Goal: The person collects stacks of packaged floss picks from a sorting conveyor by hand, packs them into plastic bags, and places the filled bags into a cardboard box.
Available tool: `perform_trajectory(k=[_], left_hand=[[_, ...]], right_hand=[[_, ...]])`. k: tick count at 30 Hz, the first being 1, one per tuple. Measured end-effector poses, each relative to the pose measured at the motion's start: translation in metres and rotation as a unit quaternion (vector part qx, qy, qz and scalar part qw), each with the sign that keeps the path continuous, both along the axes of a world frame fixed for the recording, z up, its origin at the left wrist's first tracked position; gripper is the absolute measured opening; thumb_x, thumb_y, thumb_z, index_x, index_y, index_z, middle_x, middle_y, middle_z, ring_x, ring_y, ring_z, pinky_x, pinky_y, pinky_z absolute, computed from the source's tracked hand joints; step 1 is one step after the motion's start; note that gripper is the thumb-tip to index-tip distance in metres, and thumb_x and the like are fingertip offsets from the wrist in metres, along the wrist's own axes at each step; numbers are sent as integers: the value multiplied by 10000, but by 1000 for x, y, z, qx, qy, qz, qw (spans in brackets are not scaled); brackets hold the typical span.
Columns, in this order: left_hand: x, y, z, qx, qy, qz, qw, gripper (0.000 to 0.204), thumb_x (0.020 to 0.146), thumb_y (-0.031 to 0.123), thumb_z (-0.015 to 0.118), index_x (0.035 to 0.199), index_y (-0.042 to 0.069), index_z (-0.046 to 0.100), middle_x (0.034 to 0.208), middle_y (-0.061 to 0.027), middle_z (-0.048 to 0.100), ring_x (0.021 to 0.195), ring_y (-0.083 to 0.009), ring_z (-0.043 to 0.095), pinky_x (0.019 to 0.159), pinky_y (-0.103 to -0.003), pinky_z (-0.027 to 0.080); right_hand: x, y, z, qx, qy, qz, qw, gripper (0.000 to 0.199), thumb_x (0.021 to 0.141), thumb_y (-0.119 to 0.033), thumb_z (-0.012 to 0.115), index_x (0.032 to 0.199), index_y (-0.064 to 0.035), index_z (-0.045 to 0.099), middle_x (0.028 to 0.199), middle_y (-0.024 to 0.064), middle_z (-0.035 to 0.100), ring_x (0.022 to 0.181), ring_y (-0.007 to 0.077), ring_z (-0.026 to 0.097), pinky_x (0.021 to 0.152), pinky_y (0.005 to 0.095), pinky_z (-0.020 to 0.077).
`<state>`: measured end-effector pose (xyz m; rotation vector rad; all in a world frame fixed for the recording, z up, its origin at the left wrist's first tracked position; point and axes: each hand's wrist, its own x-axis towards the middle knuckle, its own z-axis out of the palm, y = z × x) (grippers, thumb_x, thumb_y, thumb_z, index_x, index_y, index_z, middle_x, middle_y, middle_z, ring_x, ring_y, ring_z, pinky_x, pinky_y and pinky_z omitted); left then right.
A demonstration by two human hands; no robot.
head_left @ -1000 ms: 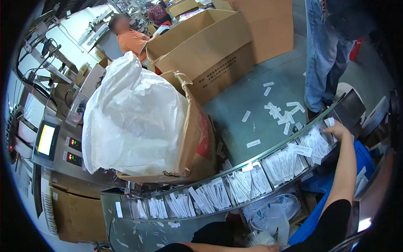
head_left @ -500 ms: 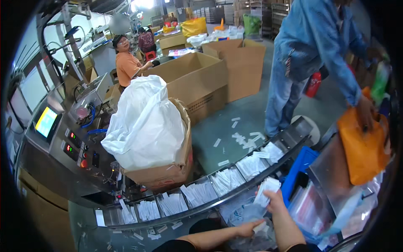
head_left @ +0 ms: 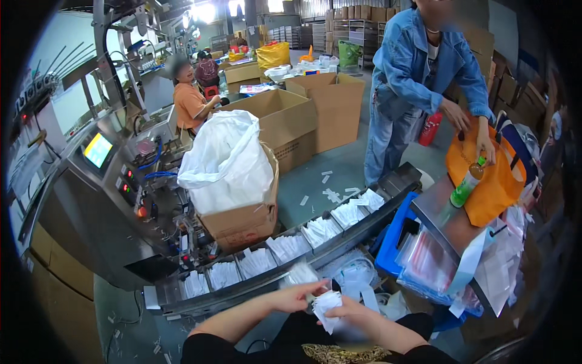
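Observation:
My right hand (head_left: pixel 351 311) is closed round a fanned stack of slim white packets (head_left: pixel 327 308) above my lap. Close against that stack is my left hand (head_left: pixel 298 297), its index finger reaching over the top and the other fingers partly hidden. Just beyond the left fingers is a blurred whitish bundle (head_left: pixel 301 274); whether the hand grips it is not clear. In front of me runs a metal conveyor trough (head_left: pixel 254 292) with dividers. Its compartments hold upright rows of similar white packets (head_left: pixel 253 262).
A carton (head_left: pixel 242 225) with a white liner bag stands behind the trough; a machine with a lit screen (head_left: pixel 97 150) is left. At right are a blue crate (head_left: pixel 394 242) and a metal table (head_left: pixel 445 221) with a green-labelled bottle (head_left: pixel 467 185) and orange bag (head_left: pixel 491 176), beside a person in denim (head_left: pixel 400 91).
My hands and the stack have moved left, and my view has shifted. The person in denim has brought the bottle from the far right to the table, by the orange bag.

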<state>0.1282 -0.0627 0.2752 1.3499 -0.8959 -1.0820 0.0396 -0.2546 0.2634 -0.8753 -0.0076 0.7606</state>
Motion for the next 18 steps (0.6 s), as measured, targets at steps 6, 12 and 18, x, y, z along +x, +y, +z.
perform_trajectory(k=[6,12,18], left_hand=[[-69,19,-55,-57,77,78,992,723,639,-55,398,1318,80,188,1347,-82,218,1209,-158,254,985,-302,186],[-73,-4,-15,144,-420,-17,896,624,699,117,454,1283,100,236,1333,-94,254,1186,-277,314,915,-614,151],[-78,8,12,191,-542,24,818,890,588,502,642,1240,21,273,1261,-153,351,1172,-269,344,918,-587,159]], right_hand=[[-38,32,-50,-86,27,34,995,491,664,-79,600,1116,-15,417,913,87,544,777,212,572,718,339,474],[-28,38,-29,-194,-99,-5,976,383,646,-23,564,1023,-23,491,921,63,536,850,150,519,690,281,445],[-2,66,-84,-71,-72,-63,993,344,646,-34,564,985,-22,504,898,68,537,825,151,523,666,255,443]])
